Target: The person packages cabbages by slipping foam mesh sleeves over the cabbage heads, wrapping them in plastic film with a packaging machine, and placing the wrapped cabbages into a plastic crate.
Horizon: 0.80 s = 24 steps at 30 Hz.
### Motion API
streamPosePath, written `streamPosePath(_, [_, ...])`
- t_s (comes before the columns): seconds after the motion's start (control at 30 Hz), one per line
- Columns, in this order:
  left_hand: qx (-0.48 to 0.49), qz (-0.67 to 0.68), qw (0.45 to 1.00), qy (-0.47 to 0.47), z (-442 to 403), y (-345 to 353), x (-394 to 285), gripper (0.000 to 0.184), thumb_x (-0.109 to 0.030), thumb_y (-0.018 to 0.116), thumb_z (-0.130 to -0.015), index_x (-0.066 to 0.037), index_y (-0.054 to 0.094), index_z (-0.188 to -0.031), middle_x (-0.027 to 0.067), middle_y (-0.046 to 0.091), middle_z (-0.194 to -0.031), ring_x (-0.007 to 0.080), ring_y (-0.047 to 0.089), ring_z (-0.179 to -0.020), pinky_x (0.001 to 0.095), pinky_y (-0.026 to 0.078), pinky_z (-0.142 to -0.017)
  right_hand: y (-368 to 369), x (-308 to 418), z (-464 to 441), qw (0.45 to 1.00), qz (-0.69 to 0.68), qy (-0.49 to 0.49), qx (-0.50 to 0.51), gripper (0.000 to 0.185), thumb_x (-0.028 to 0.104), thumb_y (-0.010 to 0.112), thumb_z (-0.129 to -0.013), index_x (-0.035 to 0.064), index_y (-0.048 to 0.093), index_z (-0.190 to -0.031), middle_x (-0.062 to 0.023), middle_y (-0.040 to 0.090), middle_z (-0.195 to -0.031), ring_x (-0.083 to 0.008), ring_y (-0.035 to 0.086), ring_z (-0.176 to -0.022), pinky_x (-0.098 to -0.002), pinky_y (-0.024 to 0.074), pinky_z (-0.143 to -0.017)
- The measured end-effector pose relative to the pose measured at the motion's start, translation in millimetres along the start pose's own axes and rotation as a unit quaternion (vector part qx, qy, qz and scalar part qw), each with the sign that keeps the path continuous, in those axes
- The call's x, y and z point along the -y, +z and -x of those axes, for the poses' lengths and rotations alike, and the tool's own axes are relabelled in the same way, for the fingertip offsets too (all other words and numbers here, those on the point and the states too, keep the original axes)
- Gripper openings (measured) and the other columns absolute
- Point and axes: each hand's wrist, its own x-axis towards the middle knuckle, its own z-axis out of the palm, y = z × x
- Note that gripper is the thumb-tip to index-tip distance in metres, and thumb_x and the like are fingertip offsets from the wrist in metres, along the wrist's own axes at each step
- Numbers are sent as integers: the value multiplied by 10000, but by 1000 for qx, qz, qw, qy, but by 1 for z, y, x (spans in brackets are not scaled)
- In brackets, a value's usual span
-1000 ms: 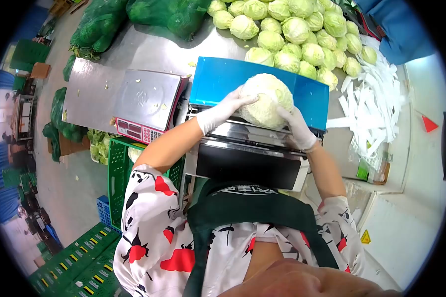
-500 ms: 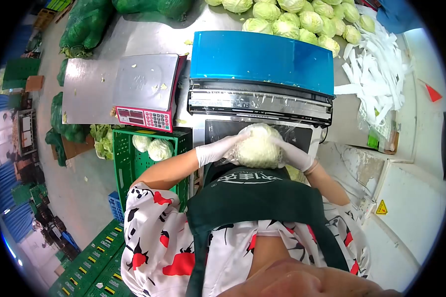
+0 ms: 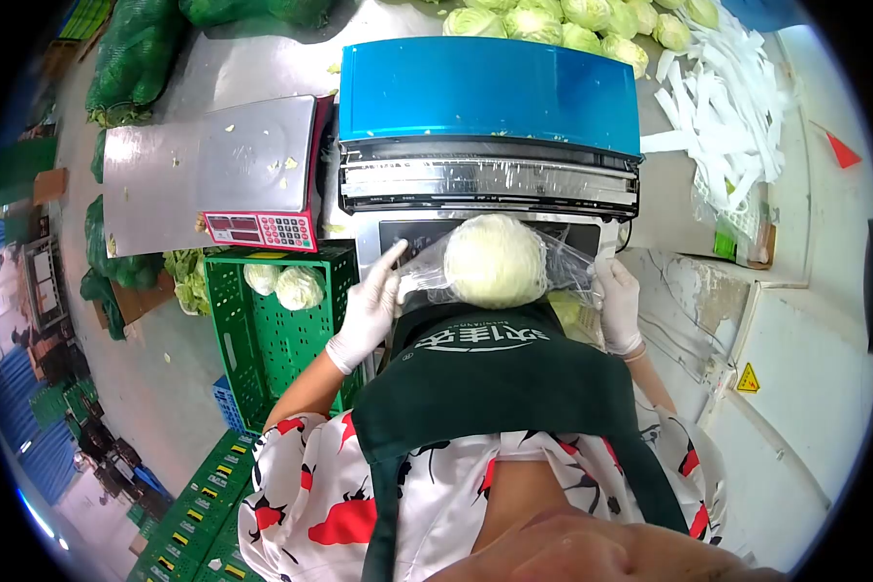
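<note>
a pale green cabbage (image 3: 495,260) sits at the centre of the frame, with clear film (image 3: 568,264) stretched out to both sides. left of centre, the gloved left hand (image 3: 371,308) pinches one end, index finger pointing up; at right, the gloved right hand (image 3: 618,303) grips the other, fingers upward. both forearms angle inward from below. above is a blue-topped machine (image 3: 490,92); at left, a scale (image 3: 260,160) and green crate (image 3: 281,373).
</note>
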Motion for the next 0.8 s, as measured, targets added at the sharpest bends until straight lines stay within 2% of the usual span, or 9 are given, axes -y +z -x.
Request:
streamPosePath(0.1, [-21,217,974,-61,0,-3,28,369,-252,422,-1066,-81,512,-1381,-77,413,-602,-4,326,-501,152,280,-454,-27,-33,-4,994,59,88,13,291,271,615,-973,53,617,-780,22,474,-554,-64,415,-504,-252,348,-471])
streamPosePath(0.13, [-18,247,966,-81,6,3,44,397,-332,437,-1058,-57,575,-1309,-84,398,-556,-5,345,-503,167,269,-449,-47,-104,-21,965,249,-85,-2,281,281,634,-953,39,635,-811,-23,533,-576,-113,520,-547,-305,428,-512])
streamPosePath(0.2, [27,268,927,-261,14,20,74,389,-378,482,-1037,-63,671,-1166,-78,456,-587,17,396,-537,193,310,-496,-27,-151,-15,897,419,-137,-29,281,291,648,-936,30,647,-831,-63,575,-601,-139,583,-590,-336,470,-554])
streamPosePath(0.27, [89,230,954,-170,18,66,143,347,-287,487,-1035,-20,709,-1031,7,654,-805,72,553,-680,260,445,-608,-6,-203,-23,827,535,-166,47,281,300,661,-921,23,653,-874,-88,623,-673,-154,629,-650,-349,501,-598])
streamPosePath(0.37, [156,-69,985,8,-7,107,135,237,-258,610,-855,-32,680,-843,214,672,-825,393,658,-822,464,529,-713,47,-223,-36,934,256,-92,230,283,301,666,-915,19,640,-924,-83,628,-748,-153,629,-711,-344,505,-639])
streamPosePath(0.5, [178,-314,915,179,-9,92,121,192,-253,676,-734,-64,662,-702,165,630,-639,343,641,-581,474,528,-595,103,-157,-31,917,33,-45,396,304,302,674,-907,14,622,-990,-77,636,-849,-152,629,-793,-339,509,-693])
streamPosePath(0.7, [-116,-88,909,390,-59,42,37,80,-140,629,-903,-65,641,-928,21,583,-607,182,563,-469,305,454,-461,138,-23,-7,845,-135,153,495,366,304,686,-895,7,596,-1088,-68,647,-999,-151,629,-916,-330,515,-774])
streamPosePath(0.77, [-116,409,899,102,-55,45,-17,102,-114,550,-981,-37,613,-959,-53,503,-577,84,435,-431,237,381,-440,149,1,1,831,-137,175,509,392,305,690,-891,5,587,-1121,-64,651,-1049,-150,629,-956,-327,517,-801])
streamPosePath(0.8, [-64,390,915,80,-54,31,-26,129,-122,520,-1009,-21,596,-984,-59,480,-631,21,359,-486,191,332,-466,153,7,6,828,-132,174,517,406,305,692,-889,3,583,-1138,-63,653,-1075,-150,629,-977,-326,518,-815])
